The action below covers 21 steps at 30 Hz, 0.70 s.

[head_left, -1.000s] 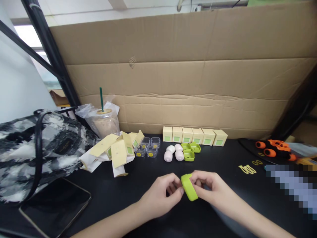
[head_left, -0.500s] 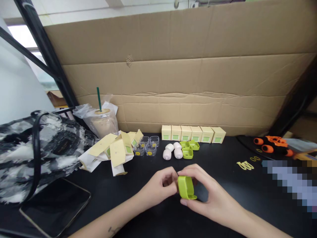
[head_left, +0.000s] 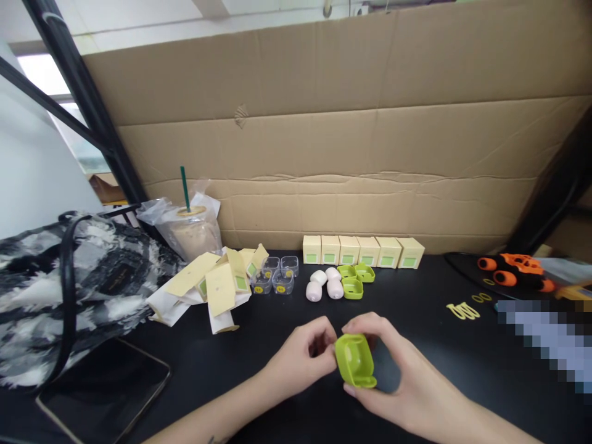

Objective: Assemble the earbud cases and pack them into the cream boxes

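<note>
A black tabletop runs up to a cardboard wall. A bagged iced drink cup holds a green straw. Above the table's near middle, the right hand cradles a green case, fingers curled around it; the left hand pinches its edge.

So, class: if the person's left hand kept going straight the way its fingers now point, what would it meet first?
The left hand points rightward at the green case, which its fingers already touch. That case, held by the right hand, comes first; depth beyond is unclear.
</note>
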{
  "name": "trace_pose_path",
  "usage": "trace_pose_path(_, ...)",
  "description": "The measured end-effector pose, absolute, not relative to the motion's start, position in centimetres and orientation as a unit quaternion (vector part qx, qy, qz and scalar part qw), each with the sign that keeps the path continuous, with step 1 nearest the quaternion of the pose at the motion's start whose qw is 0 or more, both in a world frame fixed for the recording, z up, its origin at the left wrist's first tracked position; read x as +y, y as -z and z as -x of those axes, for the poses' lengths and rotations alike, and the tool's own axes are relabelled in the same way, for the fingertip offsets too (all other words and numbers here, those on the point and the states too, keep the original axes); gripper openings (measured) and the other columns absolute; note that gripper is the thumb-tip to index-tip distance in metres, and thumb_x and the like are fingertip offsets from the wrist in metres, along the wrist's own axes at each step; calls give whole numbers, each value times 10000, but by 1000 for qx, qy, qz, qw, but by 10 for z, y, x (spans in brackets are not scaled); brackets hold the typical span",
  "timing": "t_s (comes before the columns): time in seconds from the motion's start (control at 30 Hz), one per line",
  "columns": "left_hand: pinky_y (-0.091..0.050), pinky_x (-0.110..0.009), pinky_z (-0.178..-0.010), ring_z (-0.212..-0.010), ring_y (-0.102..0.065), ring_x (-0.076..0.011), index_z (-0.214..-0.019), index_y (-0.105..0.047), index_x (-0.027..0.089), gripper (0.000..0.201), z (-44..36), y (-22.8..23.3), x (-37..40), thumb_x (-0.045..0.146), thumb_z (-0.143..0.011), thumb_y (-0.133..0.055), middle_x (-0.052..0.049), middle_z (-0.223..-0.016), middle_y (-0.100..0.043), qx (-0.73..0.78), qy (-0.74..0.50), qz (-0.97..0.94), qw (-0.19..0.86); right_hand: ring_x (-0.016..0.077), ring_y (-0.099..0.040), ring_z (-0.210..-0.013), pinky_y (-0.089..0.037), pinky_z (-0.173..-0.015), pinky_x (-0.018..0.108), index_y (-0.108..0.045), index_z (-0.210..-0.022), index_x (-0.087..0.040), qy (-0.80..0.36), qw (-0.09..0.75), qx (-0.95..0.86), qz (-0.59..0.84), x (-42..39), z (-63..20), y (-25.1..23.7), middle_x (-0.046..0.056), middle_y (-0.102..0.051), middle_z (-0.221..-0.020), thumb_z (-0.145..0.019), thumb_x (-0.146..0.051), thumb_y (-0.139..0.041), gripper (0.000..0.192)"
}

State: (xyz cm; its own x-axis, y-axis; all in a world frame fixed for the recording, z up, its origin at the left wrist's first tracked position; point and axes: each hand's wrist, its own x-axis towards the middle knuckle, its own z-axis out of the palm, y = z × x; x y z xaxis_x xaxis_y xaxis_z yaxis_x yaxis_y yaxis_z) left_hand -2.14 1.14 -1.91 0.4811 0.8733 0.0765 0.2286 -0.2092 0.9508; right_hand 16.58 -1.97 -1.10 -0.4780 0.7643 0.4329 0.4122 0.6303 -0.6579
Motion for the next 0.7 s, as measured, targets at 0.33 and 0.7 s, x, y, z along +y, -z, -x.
trace_pose_path(0.33, -401, -217, -410, -456, -603, -157, -1203, -430, 138, 801, 19, 17, 8, 737, -675, -498, -65, -670, -690, 365, -323, -518, 702, 227, -516, -1174, -456, -965, 398, -318, -1322, -333, -161, 325, -866, 345, -8, -175, 10, 63, -499, -1261, -744, -55, -541, 680)
trace_pose_path(0.7, -490, -292, -657, -647, -695, -186, -951, -540, 134, 287, 21, 26, 6, 339, -751, -553, -140, -859, -722, 294, -275, -357, 843, 224, -626, -872, -510, -794, 399, -606, -865, -219, 51, 292, -869, 395, 57, -182, -7, 55, -662, -889, -869, -165, -470, 147)
